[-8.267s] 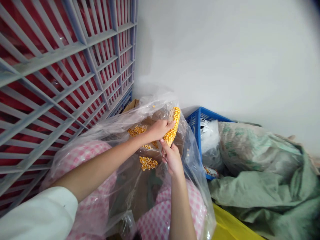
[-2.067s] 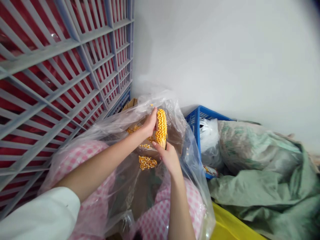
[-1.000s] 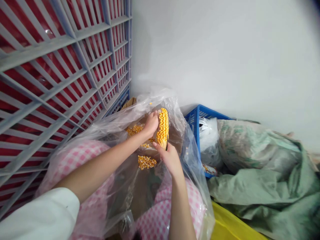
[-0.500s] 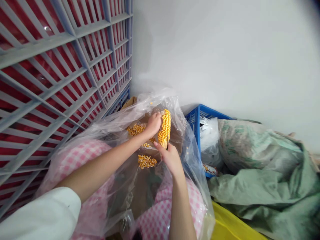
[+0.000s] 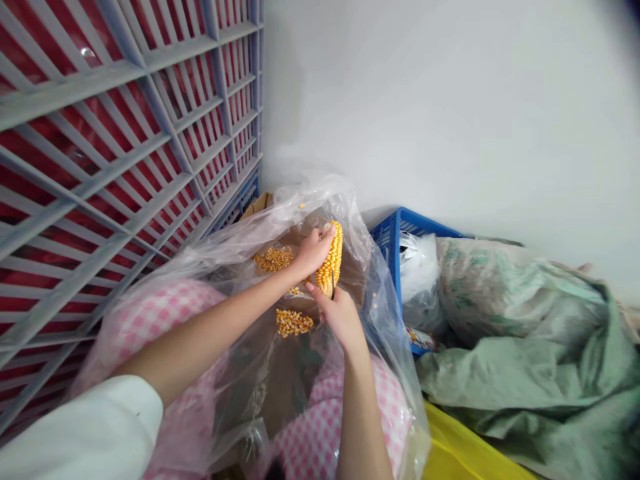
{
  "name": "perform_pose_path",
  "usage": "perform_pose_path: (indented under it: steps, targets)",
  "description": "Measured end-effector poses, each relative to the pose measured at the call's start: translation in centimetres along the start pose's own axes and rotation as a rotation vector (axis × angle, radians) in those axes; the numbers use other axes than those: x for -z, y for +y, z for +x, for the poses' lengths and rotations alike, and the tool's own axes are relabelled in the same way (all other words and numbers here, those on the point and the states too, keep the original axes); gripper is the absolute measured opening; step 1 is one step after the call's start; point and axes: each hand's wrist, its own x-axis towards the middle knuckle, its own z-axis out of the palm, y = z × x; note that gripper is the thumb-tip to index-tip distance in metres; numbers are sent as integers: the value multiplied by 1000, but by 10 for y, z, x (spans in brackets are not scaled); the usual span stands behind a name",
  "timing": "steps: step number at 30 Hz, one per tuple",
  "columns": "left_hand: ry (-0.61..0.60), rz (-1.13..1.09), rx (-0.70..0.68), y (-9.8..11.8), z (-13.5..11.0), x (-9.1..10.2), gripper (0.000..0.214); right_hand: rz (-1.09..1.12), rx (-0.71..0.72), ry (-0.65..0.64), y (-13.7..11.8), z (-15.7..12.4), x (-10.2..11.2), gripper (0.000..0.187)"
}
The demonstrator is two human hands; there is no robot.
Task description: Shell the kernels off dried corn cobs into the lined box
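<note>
An ear of corn (image 5: 329, 263) with dense yellow kernels stands nearly upright over a clear plastic sheet (image 5: 240, 243). My left hand (image 5: 314, 252) is closed on its upper part, the thumb lying across the kernels. Lower down, my right hand (image 5: 341, 313) is closed around a thin dark tool (image 5: 333, 283), whose tip lies against the ear's lower end. Its handle is hidden in my fingers, so I cannot tell its kind. Loose kernels (image 5: 294, 323) lie in a heap on the plastic below, and another kernel pile (image 5: 273, 259) sits farther back.
A grey slatted crate (image 5: 150, 67) with red behind it rises at the left. On the right stand a blue basket (image 5: 399, 267), a stuffed woven sack (image 5: 500, 287) and green cloth (image 5: 500, 380). Pink checked fabric (image 5: 310, 433) covers my legs under the plastic. A white wall (image 5: 450, 120) closes the back.
My left hand has shifted slightly right, and its thumb now covers more of the ear's upper part. The dark tool's tip has moved slightly left against the ear.
</note>
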Motion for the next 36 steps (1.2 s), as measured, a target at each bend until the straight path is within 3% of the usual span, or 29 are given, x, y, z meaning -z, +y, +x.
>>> perform_pose_path:
  steps: [8,12,16,20,27,31,36]
  targets:
    - [26,94,-4,-5,4,-1,33,-128,-18,41,-1,-1,2,41]
    - [46,84,41,-6,5,-2,31,-113,-9,-9,-4,-4,4,40]
    - [35,12,-41,-8,3,-6,29,-96,-13,-10,-6,-4,5,40]
    - [-46,-33,36,-13,1,-9,34,-117,-47,3,-4,-2,6,42]
    - [-22,43,68,-13,2,-7,29,-84,-37,7,-1,-1,7,41]
    - [18,87,-3,-8,1,-7,27,-57,-22,-19,-1,0,6,37]
    - [-47,160,-36,-4,-2,-7,35,-8,-31,-22,0,1,4,40]
